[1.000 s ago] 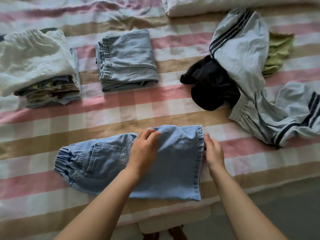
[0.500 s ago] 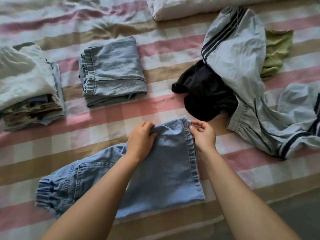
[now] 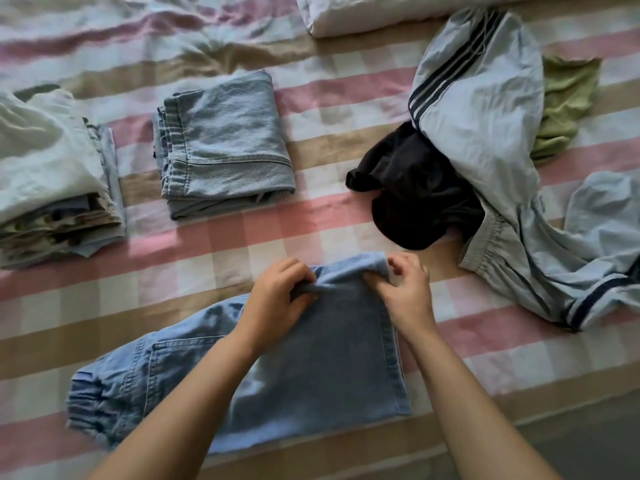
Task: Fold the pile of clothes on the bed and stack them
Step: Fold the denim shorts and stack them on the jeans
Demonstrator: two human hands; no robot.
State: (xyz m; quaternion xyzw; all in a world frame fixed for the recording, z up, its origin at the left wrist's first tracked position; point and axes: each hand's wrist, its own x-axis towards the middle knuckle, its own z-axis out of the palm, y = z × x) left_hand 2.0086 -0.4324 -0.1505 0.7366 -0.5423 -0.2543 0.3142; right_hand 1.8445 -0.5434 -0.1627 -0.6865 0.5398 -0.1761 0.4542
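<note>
Denim trousers (image 3: 329, 358) lie on the near edge of the bed, directly in front of me, waistband end to my left and the leg hems to my right. My left hand (image 3: 277, 299) has its fingers curled onto a bunched fold at the far edge of the leg and pinches it. My right hand (image 3: 405, 292) pinches the far right corner of the same fabric, which is lifted slightly off the sheet. Both hands are clamped on the denim.

Surface: a checked bedsheet (image 3: 214, 251) in pink, tan and white bands, creased toward the far left. Beyond my hands sits a folded grey-blue denim piece (image 3: 225, 147), lying flat. To its left is a stack of folded clothes (image 3: 52, 174) with a pale garment on top. On the far right, unfolded: a black garment (image 3: 415, 199), partly under pale track pants with dark stripes (image 3: 485, 116), and a green garment (image 3: 564, 98) behind those. White bedding (image 3: 381, 12) lies along the far edge. Grey floor (image 3: 588, 438) shows at lower right.
</note>
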